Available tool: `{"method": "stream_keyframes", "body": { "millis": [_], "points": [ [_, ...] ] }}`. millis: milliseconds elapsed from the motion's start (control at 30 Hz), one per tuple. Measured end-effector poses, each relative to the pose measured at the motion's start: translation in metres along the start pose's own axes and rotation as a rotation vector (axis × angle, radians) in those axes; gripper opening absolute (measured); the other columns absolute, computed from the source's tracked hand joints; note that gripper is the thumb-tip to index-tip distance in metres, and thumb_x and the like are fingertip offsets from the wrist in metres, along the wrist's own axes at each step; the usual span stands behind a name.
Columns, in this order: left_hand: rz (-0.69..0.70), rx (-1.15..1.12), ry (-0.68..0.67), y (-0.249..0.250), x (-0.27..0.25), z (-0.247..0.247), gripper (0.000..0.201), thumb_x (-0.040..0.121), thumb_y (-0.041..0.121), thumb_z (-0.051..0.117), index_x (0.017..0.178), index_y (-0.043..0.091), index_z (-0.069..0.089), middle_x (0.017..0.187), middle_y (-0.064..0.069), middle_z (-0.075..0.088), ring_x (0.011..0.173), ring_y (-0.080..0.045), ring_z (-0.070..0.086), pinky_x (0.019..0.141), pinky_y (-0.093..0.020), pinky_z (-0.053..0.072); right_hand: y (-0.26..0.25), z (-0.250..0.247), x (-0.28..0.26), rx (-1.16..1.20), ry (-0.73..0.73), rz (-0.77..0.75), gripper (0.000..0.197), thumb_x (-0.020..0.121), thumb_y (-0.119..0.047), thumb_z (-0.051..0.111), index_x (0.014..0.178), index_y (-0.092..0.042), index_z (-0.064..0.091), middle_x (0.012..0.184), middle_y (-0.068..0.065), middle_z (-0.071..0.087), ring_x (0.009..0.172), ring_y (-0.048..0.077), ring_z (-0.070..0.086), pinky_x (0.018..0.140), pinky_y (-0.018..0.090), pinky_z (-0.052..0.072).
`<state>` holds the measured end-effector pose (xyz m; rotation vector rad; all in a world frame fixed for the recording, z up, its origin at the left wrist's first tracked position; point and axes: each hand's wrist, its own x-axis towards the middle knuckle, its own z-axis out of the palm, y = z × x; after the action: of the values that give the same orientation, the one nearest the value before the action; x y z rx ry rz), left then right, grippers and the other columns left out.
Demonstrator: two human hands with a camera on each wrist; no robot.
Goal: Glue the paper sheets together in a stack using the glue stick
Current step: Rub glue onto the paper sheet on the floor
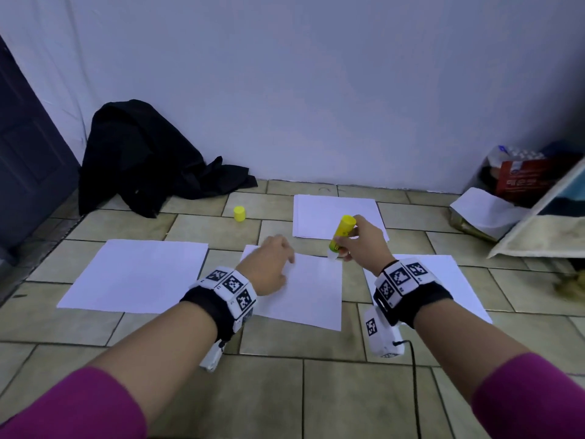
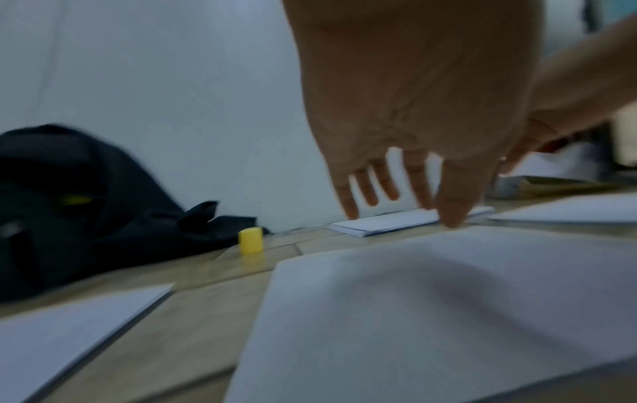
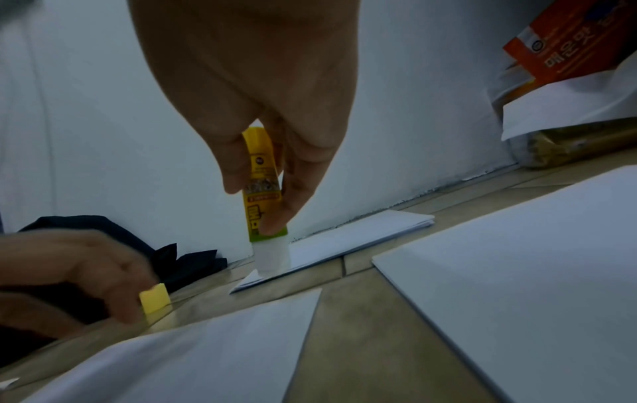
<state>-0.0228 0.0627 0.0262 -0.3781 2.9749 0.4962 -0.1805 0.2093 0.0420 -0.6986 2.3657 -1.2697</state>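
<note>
Gluing step: right hand pinches uncapped glue stick tip-down at middle sheet far corner, left hand flat, fingers spread, steadying it; next, probably steady strokes.

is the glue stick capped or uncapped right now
Uncapped. The glue stick in the right hand shows its bare white tip pointing down, and the yellow cap stands apart on the floor.
</note>
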Motion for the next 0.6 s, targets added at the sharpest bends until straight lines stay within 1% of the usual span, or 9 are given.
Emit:
{"method": "stream_keyframes", "body": {
  "millis": [67,100,167,200,267,333,433,500,600],
  "points": [
    [0.134,0.105,-0.152,0.013,0.007,0.011,0.054,0.09,0.005,0.053,0.14,0.02,0.041,0.153,-0.003,0.018,0.142,-0.021,0.017,0.109,-0.035,0.034,0.002,0.002,-0.001,0.011,0.034,-0.001,0.02,0.089,-0.008,0.063,0.104,-0.008,0.049,0.102,0.012,0.058,0.064,0.022,0.06,0.052,0.025,0.055],
    [0.144,0.18,-0.233,0.018,0.01,0.016,0.06,0.092,0.007,0.052,0.146,0.024,0.033,0.157,-0.002,0.011,0.145,-0.021,0.01,0.112,-0.039,0.031,0.004,0.002,-0.001,0.013,0.04,0.006,0.021,0.089,-0.008,0.064,0.104,-0.006,0.049,0.103,0.013,0.058,0.065,0.024,0.06,0.053,0.026,0.056],
    [0.092,0.28,-0.333,0.024,0.014,0.022,0.064,0.096,0.017,0.049,0.152,0.03,0.019,0.159,-0.003,0.005,0.145,-0.024,0.009,0.109,-0.046,0.035,0.007,0.002,-0.001,0.012,0.047,0.027,0.022,0.088,-0.008,0.064,0.105,-0.003,0.051,0.103,0.017,0.059,0.07,0.03,0.062,0.063,0.037,0.059],
    [0.068,0.297,-0.349,0.025,0.016,0.023,0.064,0.098,0.021,0.048,0.152,0.031,0.017,0.159,-0.005,0.007,0.144,-0.026,0.013,0.106,-0.047,0.038,0.009,0.002,-0.001,0.006,0.051,0.032,0.023,0.088,-0.008,0.064,0.105,-0.002,0.052,0.103,0.019,0.06,0.074,0.034,0.064,0.069,0.043,0.059],
    [0.036,0.298,-0.346,0.028,0.017,0.021,0.064,0.097,0.028,0.05,0.151,0.031,0.018,0.155,-0.006,0.014,0.14,-0.026,0.019,0.103,-0.048,0.041,0.011,0.002,0.0,-0.005,0.05,0.027,0.021,0.087,-0.009,0.065,0.104,-0.004,0.053,0.103,0.019,0.061,0.083,0.037,0.066,0.075,0.047,0.058],
    [0.023,0.294,-0.344,0.029,0.018,0.019,0.064,0.095,0.029,0.053,0.151,0.031,0.019,0.152,-0.007,0.018,0.138,-0.027,0.021,0.103,-0.048,0.042,0.012,0.004,0.0,-0.013,0.036,0.009,0.017,0.087,-0.008,0.064,0.099,-0.008,0.052,0.102,0.017,0.063,0.087,0.036,0.066,0.077,0.047,0.057],
    [0.011,0.306,-0.352,0.033,0.019,0.019,0.065,0.094,0.028,0.054,0.15,0.031,0.02,0.151,-0.008,0.019,0.137,-0.027,0.023,0.102,-0.047,0.042,0.013,0.011,0.002,-0.027,0.01,-0.019,0.015,0.087,-0.005,0.061,0.096,-0.012,0.051,0.099,0.016,0.066,0.085,0.032,0.065,0.081,0.046,0.055],
    [0.003,0.302,-0.351,0.033,0.019,0.019,0.066,0.094,0.028,0.055,0.15,0.031,0.02,0.151,-0.008,0.02,0.137,-0.027,0.023,0.102,-0.046,0.043,0.014,0.015,0.005,-0.05,-0.013,-0.033,0.017,0.088,-0.005,0.06,0.099,-0.013,0.051,0.099,0.014,0.066,0.085,0.03,0.063,0.083,0.047,0.054],
    [0.003,0.304,-0.342,0.032,0.018,0.02,0.065,0.095,0.028,0.053,0.151,0.032,0.02,0.151,-0.007,0.019,0.137,-0.027,0.023,0.101,-0.047,0.043,0.011,0.018,0.007,-0.111,-0.054,-0.044,0.021,0.089,-0.006,0.058,0.108,-0.01,0.049,0.101,0.017,0.063,0.089,0.034,0.064,0.083,0.048,0.054]
  ]
}}
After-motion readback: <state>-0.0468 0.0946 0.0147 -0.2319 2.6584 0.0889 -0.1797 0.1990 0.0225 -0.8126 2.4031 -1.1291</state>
